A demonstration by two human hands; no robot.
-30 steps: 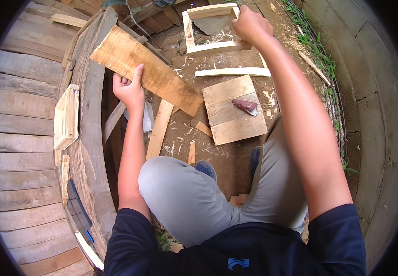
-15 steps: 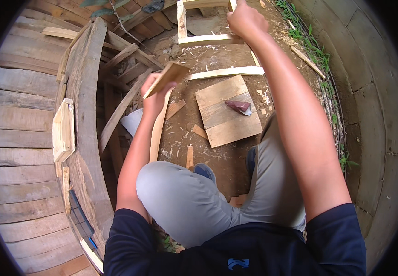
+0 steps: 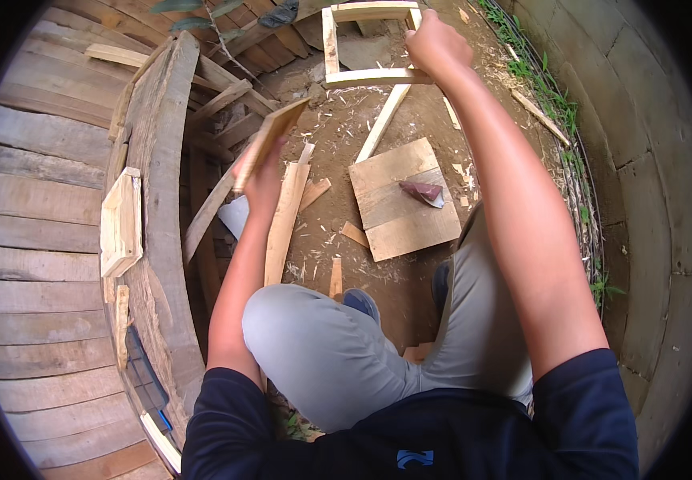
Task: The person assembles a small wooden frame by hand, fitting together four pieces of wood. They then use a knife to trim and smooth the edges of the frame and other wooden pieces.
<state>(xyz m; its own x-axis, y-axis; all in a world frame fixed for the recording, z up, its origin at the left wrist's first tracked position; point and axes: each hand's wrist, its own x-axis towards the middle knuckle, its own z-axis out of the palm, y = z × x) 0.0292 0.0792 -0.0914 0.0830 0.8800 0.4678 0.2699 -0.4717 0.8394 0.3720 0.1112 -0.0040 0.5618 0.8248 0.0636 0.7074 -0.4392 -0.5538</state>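
My left hand (image 3: 261,186) is wrapped round a small flat wooden board (image 3: 276,134), held tilted and slightly blurred above the ground. At the top, my right hand (image 3: 442,53) grips the right side of a pale rectangular wooden frame (image 3: 374,78). Below that frame a pale wooden strip (image 3: 382,122) lies slanted, its lower end close to a square wooden panel (image 3: 398,232). On the panel rests a folded reddish-brown sheet (image 3: 418,190) with a whitish underside, perhaps sandpaper.
A longer wooden slat (image 3: 286,228) stands beside my left forearm. Along the left, a thick plank (image 3: 156,160) carries a small wooden tray-like frame (image 3: 122,224). Shavings and offcuts litter the dirt. A grey wall (image 3: 654,200) runs along the right.
The frame has shifted slightly right and down in view with my right hand. The pale strip below it has swung from nearly level to slanted. My left hand's board has turned steeper.
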